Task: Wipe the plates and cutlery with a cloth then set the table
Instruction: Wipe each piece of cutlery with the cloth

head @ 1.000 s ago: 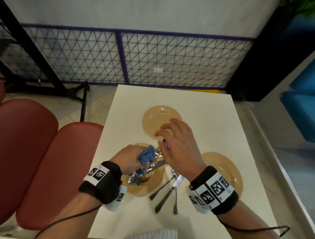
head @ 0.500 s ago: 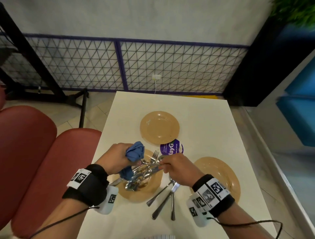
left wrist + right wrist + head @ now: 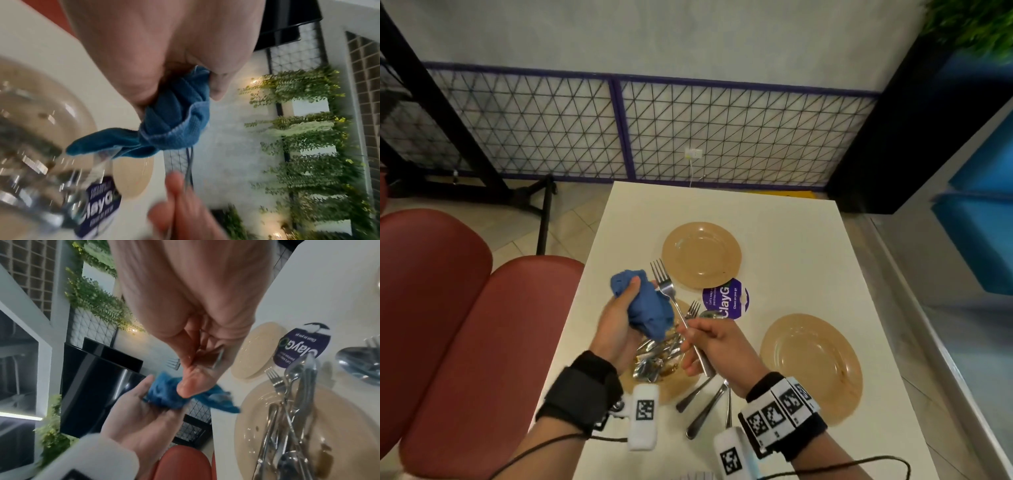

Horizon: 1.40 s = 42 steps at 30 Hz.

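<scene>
Our right hand (image 3: pixel 717 346) pinching a slim steel fork (image 3: pixel 674 301), tines toward eleven o'clock, left hand (image 3: pixel 616 325) gripping crumpled blue cloth (image 3: pixel 647 308) against it

Three round tan plates sat on the white tabletop (image 3: pixel 774 233): the far plate (image 3: pixel 701 255), the right-hand plate (image 3: pixel 811 363), and the near plate (image 3: pixel 674 380) heaped with steel cutlery (image 3: pixel 657 356), too tangled to count. One blue cloth (image 3: pixel 647 305). One raised steel fork (image 3: pixel 671 301). Three loose utensils (image 3: pixel 709 404) lay alongside. One round purple sticker (image 3: pixel 726 298).
</scene>
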Each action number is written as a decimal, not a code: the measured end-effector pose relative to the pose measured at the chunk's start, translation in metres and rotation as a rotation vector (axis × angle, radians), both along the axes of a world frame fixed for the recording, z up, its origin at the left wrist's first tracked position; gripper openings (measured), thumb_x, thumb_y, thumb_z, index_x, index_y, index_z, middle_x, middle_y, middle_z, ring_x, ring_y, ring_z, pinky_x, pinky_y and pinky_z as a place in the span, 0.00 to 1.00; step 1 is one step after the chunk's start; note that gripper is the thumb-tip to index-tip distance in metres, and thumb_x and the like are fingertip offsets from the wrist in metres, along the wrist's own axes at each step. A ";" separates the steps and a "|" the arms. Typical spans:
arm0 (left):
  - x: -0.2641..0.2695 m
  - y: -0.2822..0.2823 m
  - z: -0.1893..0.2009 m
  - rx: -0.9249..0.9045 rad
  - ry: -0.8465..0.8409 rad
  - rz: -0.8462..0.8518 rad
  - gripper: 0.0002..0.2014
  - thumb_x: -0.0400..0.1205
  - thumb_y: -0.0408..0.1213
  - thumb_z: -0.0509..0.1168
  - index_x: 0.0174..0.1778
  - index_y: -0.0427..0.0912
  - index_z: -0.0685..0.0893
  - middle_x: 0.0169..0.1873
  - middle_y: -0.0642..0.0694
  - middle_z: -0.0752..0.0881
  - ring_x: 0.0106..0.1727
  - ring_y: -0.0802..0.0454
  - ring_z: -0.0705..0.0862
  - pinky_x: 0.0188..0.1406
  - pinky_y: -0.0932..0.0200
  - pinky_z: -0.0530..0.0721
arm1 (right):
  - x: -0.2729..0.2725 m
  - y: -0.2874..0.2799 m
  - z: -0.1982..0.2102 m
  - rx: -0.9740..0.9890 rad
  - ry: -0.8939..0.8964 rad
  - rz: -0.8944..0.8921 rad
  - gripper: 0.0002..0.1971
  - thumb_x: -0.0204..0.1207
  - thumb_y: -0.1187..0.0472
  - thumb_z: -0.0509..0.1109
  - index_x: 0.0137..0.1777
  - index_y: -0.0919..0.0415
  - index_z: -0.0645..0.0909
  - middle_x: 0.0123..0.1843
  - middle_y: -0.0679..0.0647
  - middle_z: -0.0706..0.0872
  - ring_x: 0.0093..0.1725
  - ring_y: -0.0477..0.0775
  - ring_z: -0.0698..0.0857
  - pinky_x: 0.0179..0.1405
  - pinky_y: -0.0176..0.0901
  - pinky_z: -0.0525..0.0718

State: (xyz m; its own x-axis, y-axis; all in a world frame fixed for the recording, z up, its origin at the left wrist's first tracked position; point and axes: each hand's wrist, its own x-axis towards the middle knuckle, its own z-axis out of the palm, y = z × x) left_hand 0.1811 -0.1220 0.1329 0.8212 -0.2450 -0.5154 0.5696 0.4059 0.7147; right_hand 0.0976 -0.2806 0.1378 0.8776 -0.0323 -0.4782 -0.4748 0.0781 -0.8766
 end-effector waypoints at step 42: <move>-0.019 -0.028 -0.035 0.805 -0.510 -1.026 0.08 0.83 0.47 0.70 0.39 0.50 0.83 0.35 0.52 0.87 0.36 0.64 0.84 0.41 0.65 0.78 | 0.019 -0.102 -0.060 -0.210 0.047 -0.661 0.07 0.81 0.65 0.72 0.43 0.63 0.90 0.34 0.56 0.90 0.35 0.52 0.85 0.49 0.50 0.91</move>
State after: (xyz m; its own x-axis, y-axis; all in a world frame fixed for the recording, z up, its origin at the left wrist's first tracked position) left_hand 0.1625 -0.1498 0.0983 0.5953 -0.6270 -0.5026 -0.0315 -0.6432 0.7651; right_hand 0.1167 -0.3824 0.0780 0.6205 -0.6486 -0.4408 -0.4243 0.1952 -0.8843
